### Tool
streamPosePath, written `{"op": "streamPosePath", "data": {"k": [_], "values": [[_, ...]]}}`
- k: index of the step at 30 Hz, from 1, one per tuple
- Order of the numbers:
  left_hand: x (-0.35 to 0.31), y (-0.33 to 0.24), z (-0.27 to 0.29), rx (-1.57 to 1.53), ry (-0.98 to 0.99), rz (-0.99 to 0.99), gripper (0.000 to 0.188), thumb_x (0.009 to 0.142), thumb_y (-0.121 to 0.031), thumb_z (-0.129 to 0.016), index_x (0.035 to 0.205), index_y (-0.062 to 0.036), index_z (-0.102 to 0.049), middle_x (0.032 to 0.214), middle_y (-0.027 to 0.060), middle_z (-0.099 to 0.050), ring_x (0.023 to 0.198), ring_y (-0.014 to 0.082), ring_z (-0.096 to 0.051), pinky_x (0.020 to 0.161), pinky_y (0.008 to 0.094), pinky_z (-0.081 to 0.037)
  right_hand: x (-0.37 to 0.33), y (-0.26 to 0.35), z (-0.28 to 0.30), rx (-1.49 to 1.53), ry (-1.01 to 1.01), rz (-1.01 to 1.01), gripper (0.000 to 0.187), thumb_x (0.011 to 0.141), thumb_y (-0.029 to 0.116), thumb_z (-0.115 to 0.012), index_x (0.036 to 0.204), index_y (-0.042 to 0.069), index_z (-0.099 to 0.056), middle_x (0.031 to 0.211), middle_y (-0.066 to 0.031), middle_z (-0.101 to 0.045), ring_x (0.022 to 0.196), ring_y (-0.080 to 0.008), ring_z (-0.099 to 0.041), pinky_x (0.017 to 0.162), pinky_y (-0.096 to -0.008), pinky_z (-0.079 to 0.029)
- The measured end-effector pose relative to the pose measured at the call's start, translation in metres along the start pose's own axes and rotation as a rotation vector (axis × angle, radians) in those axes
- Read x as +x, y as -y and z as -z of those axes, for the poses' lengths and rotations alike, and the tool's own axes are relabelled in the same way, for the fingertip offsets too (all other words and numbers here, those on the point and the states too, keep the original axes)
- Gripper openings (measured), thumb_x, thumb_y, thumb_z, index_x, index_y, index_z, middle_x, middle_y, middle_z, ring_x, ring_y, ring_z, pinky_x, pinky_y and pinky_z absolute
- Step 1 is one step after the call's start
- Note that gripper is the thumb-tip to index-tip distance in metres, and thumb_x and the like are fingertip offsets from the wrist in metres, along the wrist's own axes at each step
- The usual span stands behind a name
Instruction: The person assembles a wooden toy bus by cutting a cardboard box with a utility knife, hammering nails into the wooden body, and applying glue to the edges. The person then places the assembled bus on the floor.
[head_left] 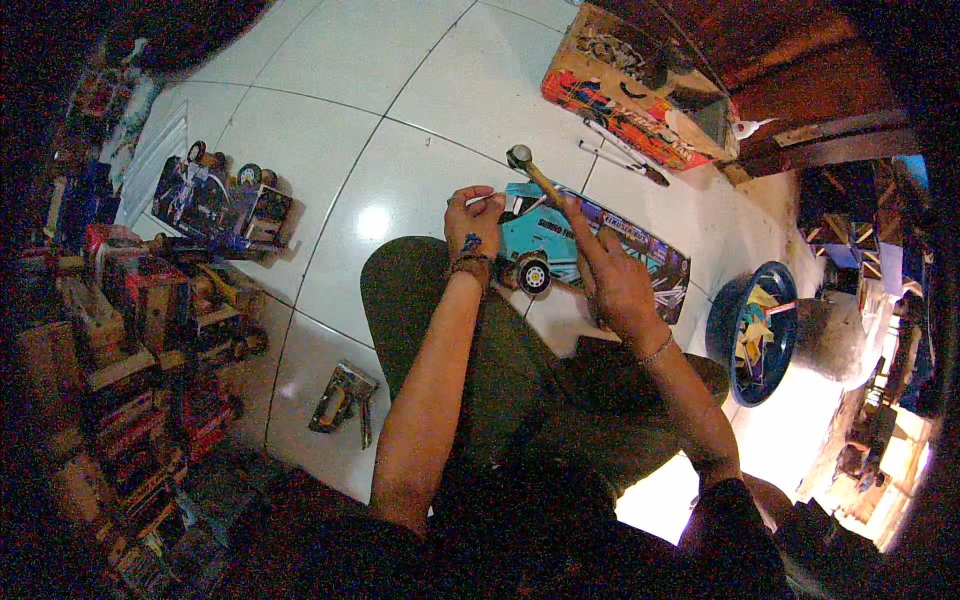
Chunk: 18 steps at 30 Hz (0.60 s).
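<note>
A toy truck (535,228) with a turquoise cab, a dark printed body and a black wheel with a pale hub lies tilted on its side against my legs. My right hand (622,288) grips a hammer (543,184) by its wooden handle, the metal head raised above the front of the truck. Beside the cab, my left hand (474,222) is closed, thumb and fingers pinched together at the truck's front edge. Whatever sits in that pinch is too small to make out.
A staple gun (343,404) lies on the tiled floor (330,190) at my left. Another toy truck (215,203) stands farther left, above stacked toy trucks (140,310). A cardboard box (625,122) of small parts, pens (622,157) and a blue basin (716,335) of scraps are at right.
</note>
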<state>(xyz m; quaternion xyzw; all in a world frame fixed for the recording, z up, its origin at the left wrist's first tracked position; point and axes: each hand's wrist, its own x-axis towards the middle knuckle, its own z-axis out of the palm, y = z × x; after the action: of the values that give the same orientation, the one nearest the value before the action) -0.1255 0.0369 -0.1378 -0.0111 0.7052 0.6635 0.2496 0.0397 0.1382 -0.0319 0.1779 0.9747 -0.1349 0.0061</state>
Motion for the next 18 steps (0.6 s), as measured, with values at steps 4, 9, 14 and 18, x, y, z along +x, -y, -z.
{"op": "streamPosePath", "data": {"k": [4,9,14,18], "values": [[0.003,0.004,-0.001,0.023,0.001,0.018,0.028,0.079,-0.012,-0.075,0.101,-0.0022,-0.061,0.079,0.0084,-0.07,0.071,0.0158,-0.065,0.066,0.0281,-0.051,0.002,0.001,0.0,-0.133,0.154,-0.082,0.076,0.091,0.015,-0.054,0.153,0.031,-0.015,0.098,-0.0184,-0.059,0.063,-0.0356,-0.064,0.052,-0.0459,-0.055],[0.004,0.008,-0.002,-0.043,-0.015,-0.031,0.027,0.078,-0.014,-0.076,0.098,-0.0033,-0.062,0.081,0.0097,-0.069,0.074,0.0169,-0.066,0.068,0.0301,-0.052,-0.004,0.0,-0.001,-0.063,0.043,-0.044,0.078,0.09,0.015,-0.054,0.154,0.031,-0.012,0.102,-0.0202,-0.06,0.064,-0.0367,-0.065,0.051,-0.045,-0.055],[0.004,0.01,-0.002,0.106,-0.037,-0.057,0.026,0.077,-0.014,-0.076,0.096,-0.0032,-0.062,0.085,0.0107,-0.069,0.076,0.0173,-0.066,0.068,0.0308,-0.053,-0.006,0.003,-0.016,-0.104,0.03,-0.078,0.079,0.09,0.013,-0.055,0.154,0.027,-0.013,0.095,-0.0162,-0.057,0.062,-0.0354,-0.061,0.051,-0.0456,-0.053],[0.006,0.014,-0.004,-0.058,-0.023,-0.02,0.027,0.077,-0.014,-0.077,0.096,-0.0034,-0.061,0.084,0.0102,-0.069,0.076,0.0181,-0.067,0.069,0.0312,-0.053,-0.009,-0.004,-0.021,-0.031,-0.014,-0.095,0.077,0.09,0.014,-0.054,0.154,0.026,-0.013,0.097,-0.0168,-0.059,0.064,-0.035,-0.062,0.051,-0.0458,-0.054]]}}
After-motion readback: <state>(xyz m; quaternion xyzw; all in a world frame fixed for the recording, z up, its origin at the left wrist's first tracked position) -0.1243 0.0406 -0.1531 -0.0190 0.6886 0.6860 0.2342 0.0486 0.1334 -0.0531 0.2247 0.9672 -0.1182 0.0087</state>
